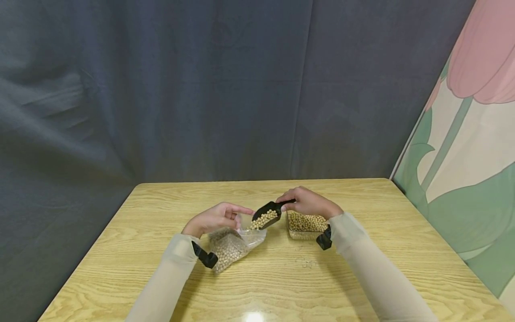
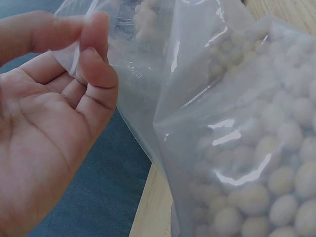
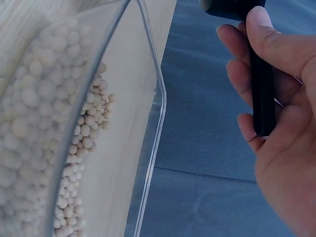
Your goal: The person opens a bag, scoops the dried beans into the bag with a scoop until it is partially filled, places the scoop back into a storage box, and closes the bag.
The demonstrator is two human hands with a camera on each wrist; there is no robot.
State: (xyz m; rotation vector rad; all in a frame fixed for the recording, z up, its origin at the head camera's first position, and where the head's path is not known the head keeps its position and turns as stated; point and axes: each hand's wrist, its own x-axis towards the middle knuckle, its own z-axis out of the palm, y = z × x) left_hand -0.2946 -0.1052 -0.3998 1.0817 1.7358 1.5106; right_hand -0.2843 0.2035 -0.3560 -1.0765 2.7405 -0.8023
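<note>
My left hand [image 1: 215, 219] pinches the top edge of a clear plastic bag [image 1: 227, 251] that holds pale round beans. In the left wrist view, thumb and fingers [image 2: 94, 54] close on the bag's rim. My right hand [image 1: 309, 202] grips a black scoop [image 1: 261, 210] by its handle [image 3: 263, 94]. The scoop is tilted down to the left, loaded with beans [image 1: 267, 218], and its front lip is at the bag's mouth. Below the right hand stands a clear rectangular container [image 1: 306, 235] holding more beans [image 3: 37, 103].
The wooden table [image 1: 257, 286] carries the bag and container. A dark curtain [image 1: 225, 89] hangs behind its far edge, and a flower-patterned panel [image 1: 462, 179] stands along the right side. Small dark marks [image 1: 306, 262] show on the tabletop before the container.
</note>
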